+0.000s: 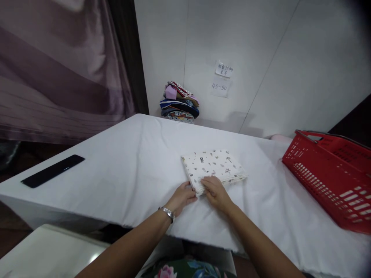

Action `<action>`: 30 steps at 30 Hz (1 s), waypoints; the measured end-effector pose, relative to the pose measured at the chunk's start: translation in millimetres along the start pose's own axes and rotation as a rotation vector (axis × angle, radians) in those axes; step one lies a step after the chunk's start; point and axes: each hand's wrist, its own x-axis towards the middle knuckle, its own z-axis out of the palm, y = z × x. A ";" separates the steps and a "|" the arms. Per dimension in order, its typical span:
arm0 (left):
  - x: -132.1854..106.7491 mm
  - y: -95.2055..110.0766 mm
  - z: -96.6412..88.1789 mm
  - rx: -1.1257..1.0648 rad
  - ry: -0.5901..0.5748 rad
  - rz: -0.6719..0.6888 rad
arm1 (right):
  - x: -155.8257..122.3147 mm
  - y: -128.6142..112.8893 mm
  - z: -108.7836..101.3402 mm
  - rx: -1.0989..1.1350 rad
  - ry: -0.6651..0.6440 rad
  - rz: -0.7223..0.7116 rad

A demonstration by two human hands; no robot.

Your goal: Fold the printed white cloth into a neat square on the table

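— When you look from the nearest side, what comes first?

— First comes a floral garment (199,270) at the bottom, then two arms, with a silver bracelet (168,214) on the left wrist.

— And how do the hands hold?

— The left hand (180,199) has half-curled fingers at the near left corner of a folded white printed cloth (213,166). The right hand (217,192) is beside it, fingers bent over the near edge. Both touch the cloth, but whether they pinch its layers I cannot tell, because the undersides are hidden.

— Where exactly is this cloth?

— It rests flat on the white tablecloth (116,166), in front of the person, slightly turned.

— How far is the work, in your judgement?

— I judge the folding nearly complete: the cloth is already a compact packet of several layers. Only evening the near edge seems to be left, as the layers there look not quite level.

— And farther away?

— At the right stands a red plastic basket (327,172). By the far edge is a pile of folded textiles (179,105); on the wall, a paper note (221,87) reads "45-50".
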 end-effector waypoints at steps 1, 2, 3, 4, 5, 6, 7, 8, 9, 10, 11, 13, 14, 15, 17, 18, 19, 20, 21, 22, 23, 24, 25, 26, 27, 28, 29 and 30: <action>-0.2 0.1 0.7 0.000 0.005 0.006 | -0.6 -0.7 1.3 0.013 -0.007 -0.003; -0.2 0.1 1.4 0.000 0.010 0.013 | -1.4 -1.5 2.8 0.022 -0.008 -0.007; 0.0 -0.1 1.9 0.002 0.013 0.022 | -2.3 -2.4 4.5 0.028 -0.008 -0.010; 0.5 -0.5 2.3 0.005 0.013 0.031 | -3.1 -3.3 6.2 0.029 -0.006 -0.009; 1.3 -1.1 2.6 0.012 0.012 0.038 | -3.6 -4.2 7.8 0.026 -0.003 -0.005; 2.4 -1.9 2.8 0.021 0.014 0.044 | -3.8 -5.0 9.1 0.021 0.002 0.000; 3.6 -2.7 3.1 0.033 0.019 0.049 | -3.9 -5.6 10.0 0.017 0.007 0.002; 4.9 -3.5 3.4 0.047 0.026 0.055 | -3.7 -6.0 10.7 0.013 0.011 0.002; 6.1 -4.3 3.7 0.059 0.032 0.060 | -3.6 -6.2 11.2 0.009 0.016 0.001; 7.2 -5.0 4.2 0.069 0.037 0.064 | -3.4 -6.2 11.6 0.006 0.019 0.001; 8.1 -5.5 4.7 0.076 0.041 0.068 | -3.3 -6.1 12.1 0.005 0.025 0.002; 9.3 -6.0 5.7 0.087 0.050 0.068 | -3.5 -6.0 13.4 0.006 0.047 0.011; 9.6 -6.1 6.1 0.091 0.055 0.066 | -3.7 -6.1 14.2 0.005 0.061 0.017; 9.7 -6.2 6.4 0.095 0.059 0.065 | -4.0 -6.4 15.0 0.002 0.071 0.022; 9.4 -6.2 6.5 0.098 0.058 0.067 | -4.7 -7.5 16.2 -0.009 0.074 0.019; 9.1 -6.3 6.3 0.095 0.051 0.071 | -5.2 -8.4 16.4 -0.015 0.066 0.013; 8.7 -6.4 5.9 0.090 0.042 0.075 | -5.8 -9.3 16.2 -0.021 0.056 0.005; 8.4 -6.4 5.6 0.082 0.035 0.079 | -6.5 -10.4 15.8 -0.026 0.046 0.000; 8.0 -6.3 5.2 0.073 0.033 0.079 | -7.3 -11.4 15.2 -0.030 0.035 -0.005; 7.7 -6.1 5.0 0.062 0.035 0.076 | -8.2 -12.3 14.6 -0.035 0.021 -0.011; 7.3 -5.6 4.9 0.052 0.039 0.070 | -9.2 -13.0 14.1 -0.042 0.004 -0.019; 6.9 -4.8 5.1 0.041 0.043 0.063 | -10.1 -13.5 14.1 -0.051 -0.016 -0.027; 6.5 -3.8 5.5 0.031 0.045 0.056 | -11.0 -13.8 14.6 -0.065 -0.033 -0.036; 5.9 -2.6 6.0 0.025 0.043 0.047 | -11.6 -13.7 15.8 -0.084 -0.042 -0.043; 5.2 -1.3 6.6 0.024 0.038 0.037 | -12.0 -13.4 17.6 -0.106 -0.041 -0.047; 4.4 -0.2 7.2 0.030 0.032 0.026 | -12.2 -12.8 19.9 -0.128 -0.030 -0.045; 3.7 0.7 7.6 0.045 0.028 0.012 | -12.2 -11.9 22.6 -0.150 -0.011 -0.040; 3.3 1.3 7.6 0.072 0.030 -0.004 | -12.2 -10.7 25.3 -0.170 0.014 -0.033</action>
